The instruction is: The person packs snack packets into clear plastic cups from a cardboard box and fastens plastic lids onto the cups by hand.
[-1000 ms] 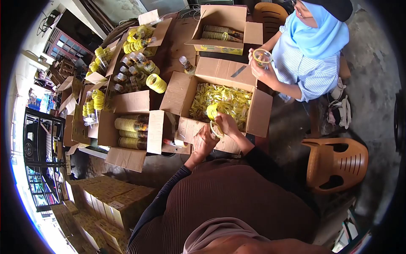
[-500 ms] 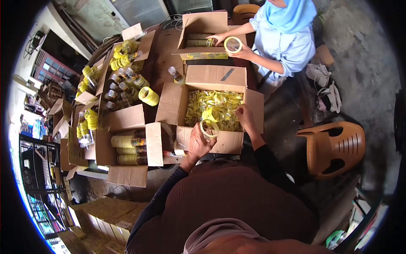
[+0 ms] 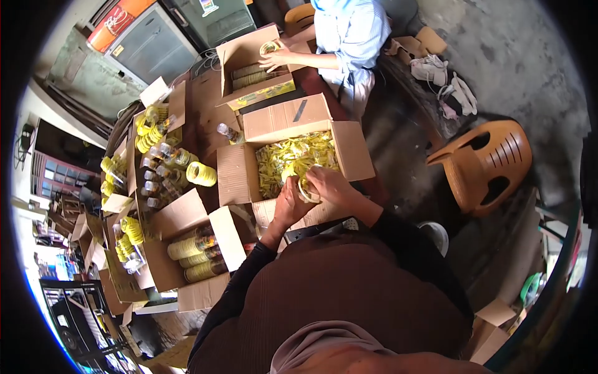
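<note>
My left hand [image 3: 286, 206] is wrapped around a clear round container with a yellowish rim [image 3: 304, 191], held over the near side of an open cardboard box [image 3: 233, 176]. Bent fingers of my right hand [image 3: 330, 187] meet at the container's rim, close to my left fingertips. Whatever they pinch is too small to make out. Beneath both hands, the box is filled with small yellow and clear packets [image 3: 296, 149].
To the left, another carton [image 3: 177, 221] holds stacked yellow-ringed tubes [image 3: 193, 246]. Several clear bottles [image 3: 165, 168] and a yellow ring stack [image 3: 201, 174] stand behind it. A co-worker [image 3: 349, 47] handles a carton [image 3: 261, 90] at the back. An orange chair [image 3: 461, 181] is at right.
My right hand has come from the box's right side to the container in my left hand. The co-worker's ringed item has moved over their carton. The whole view has turned.
</note>
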Tool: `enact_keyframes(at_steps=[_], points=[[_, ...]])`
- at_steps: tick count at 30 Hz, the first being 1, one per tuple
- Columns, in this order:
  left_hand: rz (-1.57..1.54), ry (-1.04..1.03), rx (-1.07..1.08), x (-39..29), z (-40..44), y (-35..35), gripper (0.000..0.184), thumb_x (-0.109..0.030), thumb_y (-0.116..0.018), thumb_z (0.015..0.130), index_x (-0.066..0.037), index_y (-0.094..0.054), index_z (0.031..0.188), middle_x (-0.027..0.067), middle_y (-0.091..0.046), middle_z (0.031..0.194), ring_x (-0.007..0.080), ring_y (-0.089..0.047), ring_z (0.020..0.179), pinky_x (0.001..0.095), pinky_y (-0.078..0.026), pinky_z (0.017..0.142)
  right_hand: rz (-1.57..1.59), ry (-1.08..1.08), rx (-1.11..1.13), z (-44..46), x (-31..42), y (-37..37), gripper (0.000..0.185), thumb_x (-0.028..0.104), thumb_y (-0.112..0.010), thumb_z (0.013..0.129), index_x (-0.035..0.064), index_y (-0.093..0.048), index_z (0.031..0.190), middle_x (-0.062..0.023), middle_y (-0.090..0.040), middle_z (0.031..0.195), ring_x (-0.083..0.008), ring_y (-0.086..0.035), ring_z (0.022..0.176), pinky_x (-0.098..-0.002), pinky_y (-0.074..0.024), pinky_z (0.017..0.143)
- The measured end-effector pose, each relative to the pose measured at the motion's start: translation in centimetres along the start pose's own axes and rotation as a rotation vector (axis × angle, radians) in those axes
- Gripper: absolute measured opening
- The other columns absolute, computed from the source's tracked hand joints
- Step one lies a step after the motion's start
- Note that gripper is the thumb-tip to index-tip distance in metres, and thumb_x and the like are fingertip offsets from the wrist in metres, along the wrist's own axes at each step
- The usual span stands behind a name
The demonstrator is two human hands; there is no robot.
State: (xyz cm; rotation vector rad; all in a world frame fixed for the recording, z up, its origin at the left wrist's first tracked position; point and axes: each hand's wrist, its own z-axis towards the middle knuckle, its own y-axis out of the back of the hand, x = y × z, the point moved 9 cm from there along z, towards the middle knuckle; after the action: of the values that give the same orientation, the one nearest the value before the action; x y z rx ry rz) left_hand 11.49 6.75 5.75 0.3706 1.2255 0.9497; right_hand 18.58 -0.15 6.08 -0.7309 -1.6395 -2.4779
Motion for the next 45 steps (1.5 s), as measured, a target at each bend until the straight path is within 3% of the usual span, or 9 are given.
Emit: enact_keyframes(at_steps=[2, 5, 9, 15, 20, 27, 39, 42, 45], points=[[0.006, 0.067, 0.136, 0.7, 0.5, -0.4, 0.084, -0.028, -0.09, 0.058, 0.003, -0.043, 0.12, 0.0177, -0.059, 0.103, 0.0321, -0.061, 0.093, 0.0389, -0.05, 0.08, -0.031, 0.049, -0.029, -0.2, -0.1, 0.2, 0.031, 0.027, -0.062, 0.085, 0.002, -0.054, 0.1, -0.012, -0.058, 0.088, -0.0285, -0.061, 0.085, -0.0394, -0.0508, 0.071], [-0.346, 0.061, 0.386, -0.6, 0.9, -1.3, 0.074, -0.025, -0.089, 0.061, 0.001, -0.048, 0.117, 0.0122, -0.067, 0.092, 0.0216, -0.065, 0.087, 0.0354, -0.05, 0.08, -0.13, 0.154, 0.057, -0.4, 1.2, 0.2, 0.027, 0.03, -0.06, 0.085, 0.0043, -0.056, 0.093, -0.0098, -0.059, 0.087, -0.0251, -0.063, 0.081, -0.036, -0.0521, 0.068], [-0.402, 0.174, 0.525, -0.7, 0.8, -2.2, 0.065, -0.018, -0.085, 0.064, 0.0, -0.05, 0.115, 0.0111, -0.067, 0.09, 0.0209, -0.066, 0.084, 0.0346, -0.051, 0.078, -0.006, 0.124, 0.099, -0.4, 0.4, 0.9, 0.027, 0.029, -0.06, 0.085, 0.0041, -0.056, 0.094, -0.0114, -0.06, 0.085, -0.0289, -0.063, 0.078, -0.039, -0.0519, 0.068], [-0.108, 0.131, 0.133, 0.4, -0.5, -2.6, 0.058, -0.021, -0.077, 0.062, 0.0, -0.051, 0.109, 0.0209, -0.065, 0.085, 0.0375, -0.065, 0.078, 0.041, -0.053, 0.067, 0.278, -0.041, 0.148, -0.8, -2.7, -1.7, 0.021, 0.024, -0.056, 0.087, 0.0042, -0.053, 0.093, -0.0159, -0.061, 0.082, -0.038, -0.061, 0.078, -0.0468, -0.0472, 0.067], [0.13, 0.233, 0.041, 0.6, -1.8, -2.5, 0.057, -0.021, -0.077, 0.062, 0.0, -0.052, 0.108, 0.0197, -0.065, 0.086, 0.0365, -0.065, 0.076, 0.0426, -0.053, 0.065, 0.506, -0.158, -0.035, -1.3, -3.6, -4.1, 0.019, 0.021, -0.055, 0.088, 0.0024, -0.052, 0.086, -0.0182, -0.056, 0.078, -0.0384, -0.058, 0.075, -0.0464, -0.0441, 0.064], [0.248, 0.263, -0.122, 0.5, -2.7, -2.3, 0.041, -0.015, -0.071, 0.064, -0.001, -0.053, 0.098, 0.0165, -0.061, 0.08, 0.0348, -0.062, 0.075, 0.0424, -0.052, 0.066, 0.387, 0.058, -0.117, -1.0, -4.3, -7.7, 0.014, 0.011, -0.049, 0.09, 0.0001, -0.049, 0.08, -0.0178, -0.049, 0.07, -0.0376, -0.053, 0.067, -0.0424, -0.0416, 0.06], [0.458, 0.235, -0.298, -0.1, -3.6, -2.0, 0.035, -0.015, -0.067, 0.07, -0.002, -0.053, 0.099, 0.0152, -0.059, 0.079, 0.0333, -0.062, 0.072, 0.0432, -0.051, 0.063, 0.675, -0.571, -0.097, -0.3, -6.7, -10.0, 0.04, 0.032, -0.044, 0.091, -0.0026, -0.058, 0.078, -0.0277, -0.06, 0.079, -0.0454, -0.058, 0.076, -0.049, -0.0443, 0.068], [0.471, 0.239, -0.315, 0.0, -3.7, -1.9, 0.031, -0.015, -0.065, 0.072, -0.002, -0.053, 0.098, 0.0153, -0.06, 0.08, 0.0333, -0.062, 0.073, 0.0433, -0.051, 0.063, 0.666, -0.704, -0.045, -0.6, -7.9, -11.7, 0.043, 0.036, -0.043, 0.088, -0.0034, -0.059, 0.084, -0.0285, -0.06, 0.084, -0.0447, -0.058, 0.083, -0.0471, -0.0433, 0.073], [0.49, 0.289, -0.258, 0.4, -3.8, -2.2, 0.036, -0.015, -0.067, 0.072, -0.001, -0.052, 0.102, 0.0167, -0.061, 0.083, 0.0346, -0.063, 0.076, 0.0437, -0.051, 0.066, 0.562, -0.705, -0.098, -0.7, -8.9, -12.7, 0.038, 0.034, -0.045, 0.091, -0.0014, -0.058, 0.085, -0.0202, -0.061, 0.073, -0.0342, -0.06, 0.072, -0.0398, -0.0451, 0.068]])
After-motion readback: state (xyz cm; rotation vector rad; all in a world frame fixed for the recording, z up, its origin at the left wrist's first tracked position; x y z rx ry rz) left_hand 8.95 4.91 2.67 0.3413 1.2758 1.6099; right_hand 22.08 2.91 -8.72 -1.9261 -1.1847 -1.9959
